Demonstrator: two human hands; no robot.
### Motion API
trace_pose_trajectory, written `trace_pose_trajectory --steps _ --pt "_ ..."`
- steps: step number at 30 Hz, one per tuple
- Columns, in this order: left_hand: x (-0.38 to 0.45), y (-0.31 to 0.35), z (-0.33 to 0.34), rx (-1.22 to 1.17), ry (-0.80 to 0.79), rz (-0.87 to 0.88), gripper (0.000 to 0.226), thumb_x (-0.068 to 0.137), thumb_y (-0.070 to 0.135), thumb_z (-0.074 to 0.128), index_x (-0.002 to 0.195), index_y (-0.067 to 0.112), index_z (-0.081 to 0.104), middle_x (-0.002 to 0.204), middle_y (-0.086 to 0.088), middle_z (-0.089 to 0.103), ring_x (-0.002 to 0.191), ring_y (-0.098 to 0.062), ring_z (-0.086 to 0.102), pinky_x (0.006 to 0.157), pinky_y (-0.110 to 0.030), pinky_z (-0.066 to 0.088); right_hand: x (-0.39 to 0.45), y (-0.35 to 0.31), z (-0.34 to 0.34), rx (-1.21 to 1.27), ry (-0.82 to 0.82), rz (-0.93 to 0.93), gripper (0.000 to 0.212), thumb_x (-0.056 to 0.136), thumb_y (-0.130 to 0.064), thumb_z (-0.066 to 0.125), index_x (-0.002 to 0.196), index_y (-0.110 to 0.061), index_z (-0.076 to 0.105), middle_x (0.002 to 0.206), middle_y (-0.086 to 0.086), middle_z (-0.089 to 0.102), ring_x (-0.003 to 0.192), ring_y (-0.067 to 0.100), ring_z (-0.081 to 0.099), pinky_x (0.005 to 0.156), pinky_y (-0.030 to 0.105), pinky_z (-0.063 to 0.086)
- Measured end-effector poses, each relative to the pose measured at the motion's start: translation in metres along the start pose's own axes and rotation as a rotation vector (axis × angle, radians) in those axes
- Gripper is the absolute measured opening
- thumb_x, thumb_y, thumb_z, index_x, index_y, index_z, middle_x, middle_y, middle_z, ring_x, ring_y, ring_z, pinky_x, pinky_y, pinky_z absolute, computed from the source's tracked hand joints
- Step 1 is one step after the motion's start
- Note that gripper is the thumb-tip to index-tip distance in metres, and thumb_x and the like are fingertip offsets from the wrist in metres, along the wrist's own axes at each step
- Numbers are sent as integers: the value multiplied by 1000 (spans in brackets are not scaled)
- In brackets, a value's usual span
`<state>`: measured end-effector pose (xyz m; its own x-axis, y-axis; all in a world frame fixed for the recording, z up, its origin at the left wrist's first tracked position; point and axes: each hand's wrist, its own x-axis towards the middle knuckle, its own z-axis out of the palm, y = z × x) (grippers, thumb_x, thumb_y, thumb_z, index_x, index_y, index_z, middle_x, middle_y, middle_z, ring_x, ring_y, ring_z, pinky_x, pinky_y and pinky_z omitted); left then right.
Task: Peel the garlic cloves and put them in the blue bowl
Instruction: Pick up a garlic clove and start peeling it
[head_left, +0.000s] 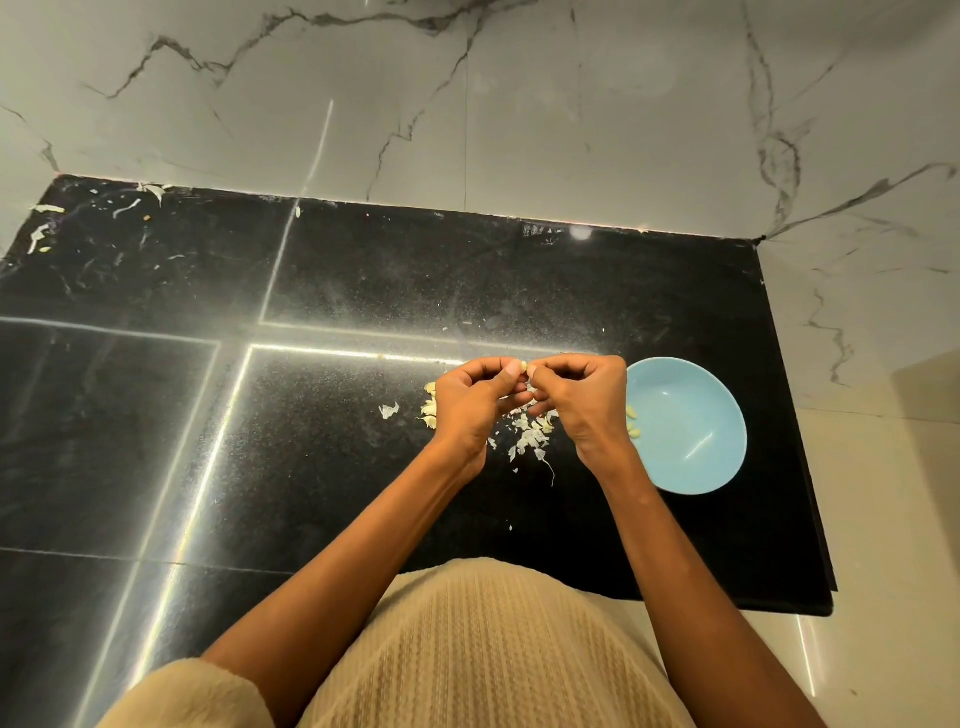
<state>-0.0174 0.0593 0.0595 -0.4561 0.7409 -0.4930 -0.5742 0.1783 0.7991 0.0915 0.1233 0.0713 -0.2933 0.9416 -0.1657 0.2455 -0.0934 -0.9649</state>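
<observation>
From the head camera, both forearms reach forward over a black stone counter, bare from the pushed-up cream sleeves, and meet above its middle. The left hand and the right hand are raised side by side, knuckles up, fingers curled inward, their tips touching. Between the two thumbs sits a small pale garlic clove; both hands pinch it, the left thumb pressed on its near side, the right thumb and forefinger closed on its other end. Only a sliver of the clove shows, so whether skin still covers it cannot be told.

Below the hands, loose white peels lie scattered on the counter, and a cluster of unpeeled cloves shows just left of the left wrist, partly hidden by it. The blue bowl stands on the counter just right of the right hand, upright, with a few peeled cloves lying against its left inner wall. A marble-patterned wall rises behind the counter.
</observation>
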Motion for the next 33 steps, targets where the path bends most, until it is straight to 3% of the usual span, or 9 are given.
trace_pose_trajectory --steps 5,10,14,22,25,29,33 --pt "1 2 -2 4 -45 -25 6 93 1 65 93 -3 70 77 -12 71 70 -19 70 71 -26 60 0 1 1 -41 21 -19 22 85 0 74 71 -17 77 66 4 74 55 30 71 54 40 61" --pt "0 6 -3 -13 -71 -54 5 90 1 69 91 -5 69 78 -13 73 71 -21 71 71 -27 62 1 4 -1 -159 26 -109 11 83 -5 78 75 -12 79 66 -3 73 50 14 68 50 24 54" --pt "-1 7 -3 14 -71 -36 4 87 -1 71 86 -3 68 75 -9 73 70 -19 72 69 -27 61 2 8 -2 -216 0 -177 6 81 -8 80 76 -12 79 68 -5 73 57 17 70 55 36 61" --pt "1 6 -5 -12 -75 -50 2 87 3 72 89 2 71 81 -11 70 72 -18 67 66 -25 59 2 10 -5 -141 12 -135 9 87 -6 74 78 -8 76 64 -2 70 48 18 67 51 33 58" --pt "1 6 -6 25 -83 -18 5 85 -2 73 86 3 73 82 -7 72 76 -16 69 69 -25 59 3 11 -7 -57 -9 -123 6 90 -7 74 86 -7 77 71 0 72 56 20 69 55 39 61" --pt "1 7 -7 71 -68 21 6 83 -2 75 86 2 72 82 -7 73 76 -16 71 68 -25 59 3 9 -7 -25 -89 -163 9 90 -2 73 93 -6 80 85 6 76 68 20 72 57 28 59" --pt "3 7 -10 24 -30 2 8 84 1 76 85 1 68 78 -8 70 69 -18 69 64 -24 59 4 9 -7 -65 -139 -170 8 90 -5 74 92 -8 81 80 3 76 65 22 72 59 33 61"
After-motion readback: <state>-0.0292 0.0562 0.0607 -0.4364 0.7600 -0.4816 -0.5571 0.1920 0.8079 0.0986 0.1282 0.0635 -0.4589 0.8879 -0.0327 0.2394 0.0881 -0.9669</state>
